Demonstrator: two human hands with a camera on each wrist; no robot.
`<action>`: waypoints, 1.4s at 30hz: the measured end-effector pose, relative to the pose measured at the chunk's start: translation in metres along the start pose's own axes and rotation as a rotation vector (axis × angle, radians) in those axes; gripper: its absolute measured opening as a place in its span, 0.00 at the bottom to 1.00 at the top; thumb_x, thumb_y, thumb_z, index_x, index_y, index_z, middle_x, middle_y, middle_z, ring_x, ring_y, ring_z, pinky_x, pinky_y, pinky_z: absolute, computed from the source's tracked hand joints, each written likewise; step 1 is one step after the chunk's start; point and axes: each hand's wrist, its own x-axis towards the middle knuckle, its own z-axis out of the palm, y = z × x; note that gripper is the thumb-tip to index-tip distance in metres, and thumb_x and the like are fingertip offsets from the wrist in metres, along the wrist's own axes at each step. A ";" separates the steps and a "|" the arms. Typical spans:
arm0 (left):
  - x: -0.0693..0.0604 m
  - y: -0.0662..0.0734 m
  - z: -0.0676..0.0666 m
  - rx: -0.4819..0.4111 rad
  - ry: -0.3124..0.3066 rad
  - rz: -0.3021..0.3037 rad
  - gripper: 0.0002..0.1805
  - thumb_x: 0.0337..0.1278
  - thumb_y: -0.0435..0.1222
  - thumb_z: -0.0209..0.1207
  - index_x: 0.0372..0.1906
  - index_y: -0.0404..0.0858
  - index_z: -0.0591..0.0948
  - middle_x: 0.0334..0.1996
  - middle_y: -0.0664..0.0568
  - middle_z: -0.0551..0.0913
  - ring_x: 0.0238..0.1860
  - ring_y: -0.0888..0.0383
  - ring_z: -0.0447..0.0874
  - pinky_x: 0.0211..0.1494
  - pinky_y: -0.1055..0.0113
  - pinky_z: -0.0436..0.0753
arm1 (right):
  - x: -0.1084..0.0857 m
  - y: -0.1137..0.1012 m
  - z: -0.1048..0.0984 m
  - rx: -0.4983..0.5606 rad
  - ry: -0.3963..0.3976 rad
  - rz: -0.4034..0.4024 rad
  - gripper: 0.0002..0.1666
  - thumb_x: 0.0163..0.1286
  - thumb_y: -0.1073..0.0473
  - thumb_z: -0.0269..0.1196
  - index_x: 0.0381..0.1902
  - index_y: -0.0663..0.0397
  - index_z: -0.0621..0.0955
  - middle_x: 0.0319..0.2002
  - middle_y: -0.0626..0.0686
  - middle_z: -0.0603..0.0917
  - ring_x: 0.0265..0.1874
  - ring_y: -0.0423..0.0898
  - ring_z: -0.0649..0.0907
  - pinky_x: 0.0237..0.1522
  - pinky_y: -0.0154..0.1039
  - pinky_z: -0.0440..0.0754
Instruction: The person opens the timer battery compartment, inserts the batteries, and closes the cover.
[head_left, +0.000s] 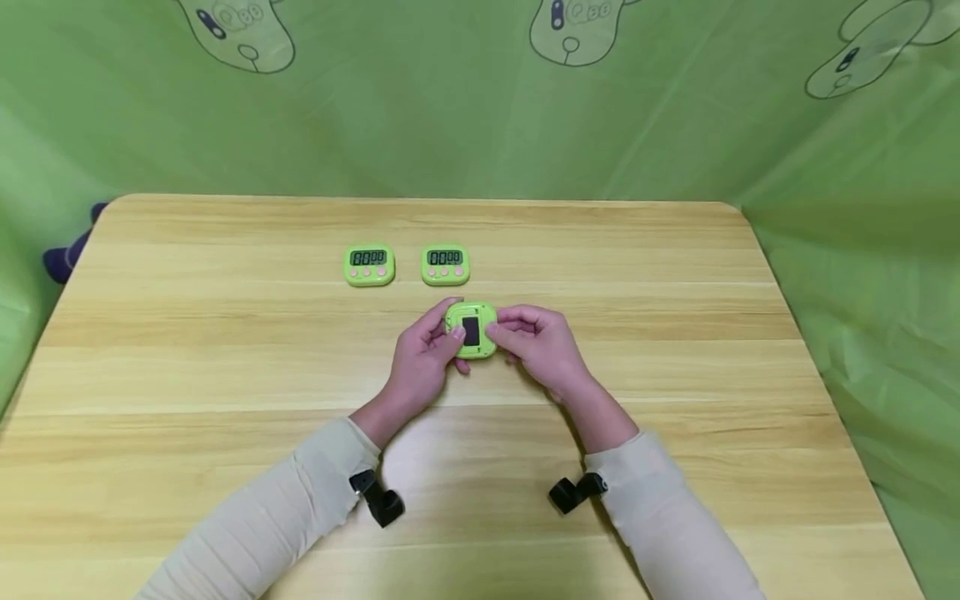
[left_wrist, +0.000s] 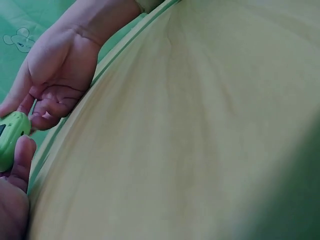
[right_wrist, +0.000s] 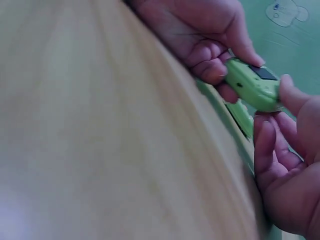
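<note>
A green digital timer (head_left: 483, 342) is held above the table with its back turned up, showing a dark rectangle in the middle. My left hand (head_left: 422, 354) grips its left side, thumb on the back face near the dark rectangle. At the opposite edge, my right hand (head_left: 546, 346) pinches the timer between thumb and fingers. The right wrist view shows the same timer (right_wrist: 245, 87) tilted between both hands, its side edge facing the camera. Only part of the timer (left_wrist: 17, 122) enters the left wrist view, at the left border.
Two more green timers, a left one (head_left: 369, 279) and a right one (head_left: 446, 279), lie face up beyond the hands, with digits on their screens and pink buttons. The wooden table (head_left: 225, 350) meets a green curtain (head_left: 420, 125) at the back and sides.
</note>
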 end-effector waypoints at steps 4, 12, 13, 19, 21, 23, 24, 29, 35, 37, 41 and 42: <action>0.000 -0.001 0.001 0.005 0.039 0.030 0.26 0.70 0.24 0.53 0.70 0.32 0.68 0.38 0.38 0.81 0.23 0.48 0.82 0.31 0.56 0.86 | -0.005 0.004 0.000 -0.095 -0.059 -0.097 0.20 0.64 0.67 0.70 0.54 0.65 0.83 0.42 0.58 0.87 0.35 0.49 0.86 0.38 0.39 0.86; -0.001 -0.008 0.006 0.161 0.119 0.166 0.24 0.66 0.23 0.58 0.66 0.32 0.72 0.47 0.38 0.76 0.41 0.42 0.82 0.38 0.56 0.87 | -0.009 0.009 -0.001 -0.021 -0.046 -0.190 0.27 0.58 0.78 0.70 0.56 0.64 0.82 0.47 0.62 0.86 0.39 0.53 0.88 0.43 0.43 0.86; -0.001 -0.008 0.007 0.191 0.125 0.190 0.25 0.64 0.23 0.60 0.66 0.31 0.73 0.48 0.37 0.75 0.45 0.42 0.81 0.40 0.56 0.86 | -0.010 0.010 -0.002 -0.011 -0.034 -0.195 0.27 0.58 0.78 0.70 0.56 0.64 0.83 0.48 0.62 0.86 0.40 0.53 0.88 0.43 0.43 0.86; 0.000 -0.009 0.011 0.268 0.060 0.234 0.33 0.61 0.26 0.65 0.70 0.27 0.68 0.50 0.38 0.75 0.47 0.47 0.80 0.44 0.61 0.85 | -0.013 0.012 -0.005 -0.042 0.048 -0.248 0.19 0.60 0.75 0.70 0.50 0.62 0.86 0.56 0.59 0.83 0.52 0.51 0.84 0.50 0.39 0.82; 0.002 -0.008 0.013 0.302 0.049 0.220 0.34 0.62 0.27 0.64 0.71 0.26 0.66 0.48 0.41 0.76 0.42 0.51 0.81 0.42 0.65 0.84 | -0.013 0.013 -0.006 -0.049 0.075 -0.250 0.18 0.60 0.74 0.70 0.49 0.64 0.86 0.56 0.60 0.82 0.54 0.53 0.83 0.51 0.38 0.82; 0.004 -0.007 0.015 0.356 0.055 0.208 0.33 0.62 0.29 0.65 0.70 0.26 0.67 0.45 0.43 0.78 0.38 0.55 0.80 0.39 0.68 0.83 | -0.012 0.014 -0.008 -0.045 0.110 -0.244 0.20 0.59 0.75 0.70 0.51 0.65 0.85 0.55 0.62 0.82 0.51 0.56 0.84 0.49 0.37 0.83; 0.006 -0.006 0.017 0.387 0.063 0.205 0.32 0.62 0.29 0.65 0.69 0.26 0.68 0.43 0.44 0.79 0.35 0.56 0.80 0.38 0.69 0.83 | -0.012 0.014 -0.009 -0.043 0.130 -0.245 0.22 0.59 0.76 0.70 0.53 0.67 0.84 0.54 0.63 0.83 0.50 0.58 0.84 0.47 0.37 0.83; 0.018 -0.007 0.029 0.463 0.111 0.163 0.28 0.59 0.30 0.68 0.64 0.27 0.75 0.45 0.44 0.84 0.32 0.59 0.83 0.35 0.71 0.84 | -0.006 0.016 -0.019 -0.062 0.235 -0.249 0.30 0.56 0.77 0.72 0.58 0.69 0.79 0.49 0.65 0.84 0.44 0.59 0.86 0.43 0.36 0.84; 0.033 -0.009 0.048 0.466 0.190 0.137 0.22 0.58 0.29 0.69 0.57 0.28 0.79 0.45 0.42 0.85 0.34 0.59 0.86 0.37 0.75 0.83 | 0.006 0.015 -0.031 -0.120 0.301 -0.247 0.28 0.53 0.74 0.75 0.55 0.67 0.83 0.45 0.62 0.86 0.39 0.54 0.88 0.41 0.35 0.85; 0.038 -0.010 0.052 0.457 0.194 0.152 0.23 0.57 0.27 0.69 0.58 0.26 0.78 0.45 0.40 0.84 0.36 0.58 0.87 0.38 0.76 0.83 | 0.011 0.015 -0.034 -0.127 0.306 -0.257 0.30 0.52 0.75 0.76 0.55 0.66 0.83 0.47 0.61 0.86 0.39 0.53 0.87 0.41 0.35 0.85; 0.047 -0.011 0.058 0.476 0.199 0.177 0.25 0.57 0.24 0.67 0.60 0.24 0.76 0.44 0.39 0.81 0.38 0.55 0.87 0.40 0.78 0.82 | 0.022 0.014 -0.040 -0.166 0.325 -0.268 0.34 0.49 0.77 0.76 0.57 0.63 0.82 0.50 0.60 0.85 0.40 0.51 0.87 0.41 0.35 0.85; 0.050 -0.012 0.059 0.494 0.205 0.182 0.25 0.57 0.24 0.67 0.61 0.24 0.76 0.44 0.39 0.80 0.38 0.55 0.87 0.40 0.78 0.82 | 0.025 0.014 -0.041 -0.179 0.331 -0.269 0.34 0.50 0.76 0.76 0.58 0.63 0.82 0.49 0.60 0.85 0.39 0.51 0.87 0.41 0.34 0.85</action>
